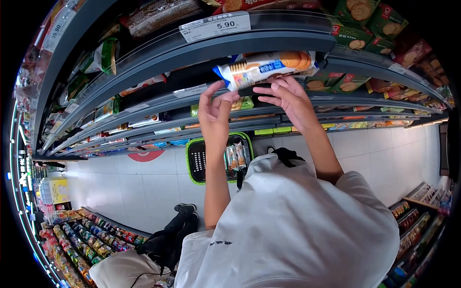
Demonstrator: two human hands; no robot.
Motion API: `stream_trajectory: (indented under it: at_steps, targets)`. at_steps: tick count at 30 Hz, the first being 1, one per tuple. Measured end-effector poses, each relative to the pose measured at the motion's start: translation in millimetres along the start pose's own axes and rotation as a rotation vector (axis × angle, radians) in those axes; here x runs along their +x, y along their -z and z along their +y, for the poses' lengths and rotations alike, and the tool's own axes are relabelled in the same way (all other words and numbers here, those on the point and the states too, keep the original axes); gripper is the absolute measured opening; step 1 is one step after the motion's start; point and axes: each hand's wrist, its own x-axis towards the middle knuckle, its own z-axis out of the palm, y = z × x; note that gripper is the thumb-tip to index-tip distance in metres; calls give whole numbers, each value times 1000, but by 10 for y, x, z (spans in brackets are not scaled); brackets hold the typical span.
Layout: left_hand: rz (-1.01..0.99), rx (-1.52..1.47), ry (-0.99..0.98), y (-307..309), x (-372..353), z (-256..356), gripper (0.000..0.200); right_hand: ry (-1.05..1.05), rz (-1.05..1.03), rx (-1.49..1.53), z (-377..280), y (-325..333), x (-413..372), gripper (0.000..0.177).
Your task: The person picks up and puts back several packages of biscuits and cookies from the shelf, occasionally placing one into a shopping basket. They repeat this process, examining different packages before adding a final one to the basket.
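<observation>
A white, blue and orange biscuit packet [264, 68] lies slantwise along the shelf front, its printed side facing me. My left hand [216, 103] is just below the packet's blue left end, thumb and fingers apart, with a fingertip right at its corner. Below the packet's right half is my right hand [289, 98], its fingers spread and their tips close to the lower edge. Neither hand is closed around the packet. Beneath my left forearm, a black basket with a green rim [188, 165] holds several wrapped packets [235, 156].
Stacked shelves curve across the front, with a price label [216, 26] reading 5.90 above the packet. Green biscuit boxes [353, 36] fill the upper right. Another person's dark-trousered legs [175, 235] are at lower left, beside a low snack display [81, 240]. Tiled floor [115, 187] lies between.
</observation>
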Motion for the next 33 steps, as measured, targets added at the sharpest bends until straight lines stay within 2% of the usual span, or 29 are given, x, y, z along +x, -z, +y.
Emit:
stream_trajectory:
  at_steps: [2,7,10,12,14,15,16,18,20,22,24,25,26,28,29,30,31,32,33]
  targets:
    - [27,25,-72,-90,65,38,45,7,4,-7,12,31,-22,36]
    - [0,-55,-79,-172,157,48,53,31,-4,-25,-15,32,-36,40]
    - [-37,-86,-139,-171,236,-2,54,50,-2,-17,-18,55,-18,47]
    - [-1,-93,-185,-227,293,-7,48,84,57,-40,-18,62,-17,51]
    - [-110,-168,-106,-232,382,-13,47,86,51,-33,-23,115,-13,54]
    - [-135,-207,-52,-278,403,43,46,160,86,-34,-30,116,-12,55]
    - [-154,-232,-73,-305,452,-6,47,233,110,-30,-39,103,16,57]
    - [-136,-178,-57,-286,459,0,51,220,104,-60,-84,44,24,56]
    - [-161,-221,-131,-199,481,-24,54,146,113,-163,-28,-81,-5,55]
    - [-80,-256,-220,-198,497,-270,62,96,18,-262,89,-201,-55,56]
    - [-85,-307,-82,-160,374,-120,69,-29,-34,-283,305,-187,-113,59]
    - [-50,-285,-152,-193,417,-351,68,-84,-49,-283,440,-151,-136,59]
    - [-53,-226,-177,-198,389,-324,66,-138,-53,-293,548,-123,-168,59]
    - [-133,-283,-139,-172,313,-238,61,-177,-67,-307,765,-87,-191,53]
    - [-94,-252,-97,-164,262,-138,61,-204,-102,-313,840,-63,-165,51]
    - [-10,-81,-193,-165,231,-158,59,-232,-128,-322,915,-23,-149,48]
    - [0,-47,-207,-129,193,-144,58,-212,-108,-351,1040,29,-124,47]
    - [8,-15,-218,-86,133,-137,57,-276,-145,-389,1116,113,-96,50]
    - [30,-34,-246,-43,48,-72,48,-268,-169,-482,1310,311,-66,52]
